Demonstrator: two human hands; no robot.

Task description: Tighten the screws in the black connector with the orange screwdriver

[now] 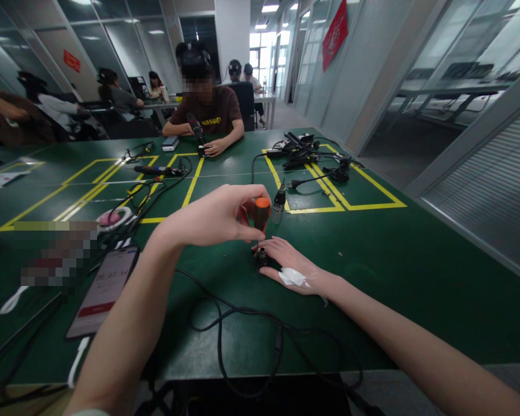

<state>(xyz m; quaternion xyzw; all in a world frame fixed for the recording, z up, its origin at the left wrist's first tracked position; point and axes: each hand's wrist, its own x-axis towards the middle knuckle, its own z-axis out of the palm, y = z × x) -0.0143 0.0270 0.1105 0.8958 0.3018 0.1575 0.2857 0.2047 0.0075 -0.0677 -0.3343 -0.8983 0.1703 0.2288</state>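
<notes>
My left hand (219, 212) is closed around the handle of a short screwdriver (262, 215), dark with an orange end, held upright with its shaft downward. Just below it, my right hand (291, 261) grips a small black round part (262, 259) with a metal fitting on top, down on the green table. The screwdriver's tip is hard to make out, so I cannot tell whether it touches this part. A white dressing is taped near my right wrist. Right behind my left fingers stands a black and clear piece (279, 202) with a pointed top.
Black cables (251, 315) loop across the green table (394, 277) before me. A phone (104, 292) lies at left, beside a tape roll (115, 218). Corded black tools (299, 151) are heaped at the back right. Across the table a person (212, 110) holds a black tool (195, 126).
</notes>
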